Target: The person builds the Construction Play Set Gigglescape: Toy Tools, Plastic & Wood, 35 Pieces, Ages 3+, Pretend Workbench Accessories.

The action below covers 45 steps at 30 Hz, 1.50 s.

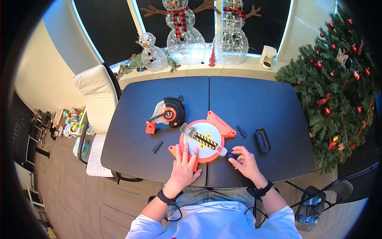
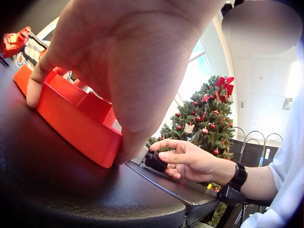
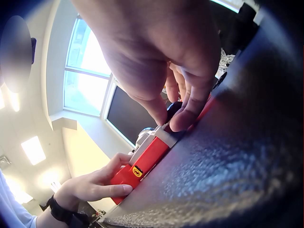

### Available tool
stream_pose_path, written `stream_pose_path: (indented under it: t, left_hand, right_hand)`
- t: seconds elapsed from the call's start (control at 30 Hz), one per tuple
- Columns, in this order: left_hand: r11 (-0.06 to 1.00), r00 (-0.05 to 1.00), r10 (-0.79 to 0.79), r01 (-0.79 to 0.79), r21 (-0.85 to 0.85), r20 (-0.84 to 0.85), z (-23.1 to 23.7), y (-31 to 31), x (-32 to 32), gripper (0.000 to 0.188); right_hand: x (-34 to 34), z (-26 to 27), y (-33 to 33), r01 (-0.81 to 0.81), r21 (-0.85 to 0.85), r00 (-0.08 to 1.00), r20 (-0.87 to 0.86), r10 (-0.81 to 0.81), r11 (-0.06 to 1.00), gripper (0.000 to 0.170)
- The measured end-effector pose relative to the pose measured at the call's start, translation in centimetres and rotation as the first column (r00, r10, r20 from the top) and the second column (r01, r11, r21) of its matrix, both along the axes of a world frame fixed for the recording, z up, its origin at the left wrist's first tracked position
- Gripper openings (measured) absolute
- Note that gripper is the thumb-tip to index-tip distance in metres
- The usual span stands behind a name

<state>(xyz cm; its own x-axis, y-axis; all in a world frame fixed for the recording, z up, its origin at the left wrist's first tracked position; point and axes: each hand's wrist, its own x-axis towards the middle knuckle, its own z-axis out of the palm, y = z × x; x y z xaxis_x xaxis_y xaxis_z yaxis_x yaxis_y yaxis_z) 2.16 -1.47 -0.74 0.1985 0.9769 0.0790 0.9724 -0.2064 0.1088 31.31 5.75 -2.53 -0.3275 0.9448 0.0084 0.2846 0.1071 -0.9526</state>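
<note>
On the table lies the orange base (image 1: 218, 124) of a toy miter saw, with a round grey turntable (image 1: 207, 152) and a black-and-yellow striped slot. My left hand (image 1: 183, 169) rests on its near-left wing, fingers spread and straight, reaching onto the turntable. In the left wrist view that orange wing (image 2: 76, 126) shows under the palm. My right hand (image 1: 246, 162) pinches a black knob (image 2: 155, 161) at the turntable's right front, between thumb and fingers. The right wrist view shows these fingertips right at the grey end piece (image 3: 166, 137) of the base.
The toy saw head (image 1: 169, 113), with its black guard and an orange-ended handle, stands back left. Small black pieces (image 1: 158, 147) (image 1: 241, 132) lie on either side of the base. A black oblong frame (image 1: 262, 140) lies farther right. A Christmas tree (image 1: 330, 87) stands beyond the right edge.
</note>
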Motion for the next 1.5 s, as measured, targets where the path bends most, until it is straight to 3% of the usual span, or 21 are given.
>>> stream_pose_path:
  t: [0.33, 0.53, 0.73, 0.83, 0.93, 1.13, 1.23, 1.33, 1.5]
  left_hand:
    - [1.000, 1.000, 0.005, -0.005, -0.009, -0.015, 0.0, 0.0, 0.1, 0.094]
    - [1.000, 1.000, 0.012, -0.012, 0.005, 0.017, -0.3, 0.0, 0.0, 0.094]
    - [1.000, 1.000, 0.006, -0.006, -0.016, -0.004, 0.0, 0.1, 0.0, 0.094]
    - [1.000, 1.000, 0.007, -0.007, -0.018, -0.001, 0.2, 0.1, 0.1, 0.094]
    - [1.000, 1.000, 0.006, -0.006, -0.016, 0.007, 0.2, 0.1, 0.1, 0.094]
    - [1.000, 1.000, 0.011, -0.011, -0.029, 0.001, 0.3, 0.1, 0.1, 0.094]
    - [0.999, 1.000, 0.013, -0.013, -0.034, -0.001, 0.4, 0.1, 0.2, 0.094]
    - [0.999, 1.000, 0.010, -0.011, -0.033, -0.009, 0.5, 0.1, 0.1, 0.094]
    - [1.000, 1.000, 0.009, -0.010, -0.026, -0.011, 0.3, 0.1, 0.1, 0.095]
  right_hand:
    - [0.0, 0.1, 0.1, -0.002, -0.005, 1.000, 0.014, 0.002, 1.000, 0.046]
    - [0.0, 0.4, -0.1, -0.015, 0.191, 0.997, 0.075, 0.001, 0.982, 0.048]
    - [-0.2, 0.0, -0.1, 0.026, -0.058, 1.000, -0.007, -0.027, 0.998, 0.047]
    - [-0.3, 0.2, -0.1, 0.026, -0.048, 0.999, -0.021, -0.027, 0.999, 0.044]
    - [-0.2, 1.2, -0.3, 0.004, 0.116, 0.998, 0.064, -0.011, 0.993, 0.040]
    - [-0.2, 0.4, 0.0, 0.017, -0.079, 1.000, -0.008, -0.018, 0.997, 0.043]
    - [-0.3, 0.3, -0.1, 0.023, -0.055, 0.999, -0.029, -0.025, 0.998, 0.044]
    - [-0.2, 1.2, -0.2, -0.013, 0.074, 0.999, 0.047, 0.009, 0.997, 0.041]
    - [-0.2, 0.3, 0.0, 0.009, -0.050, 1.000, -0.003, -0.009, 0.999, 0.041]
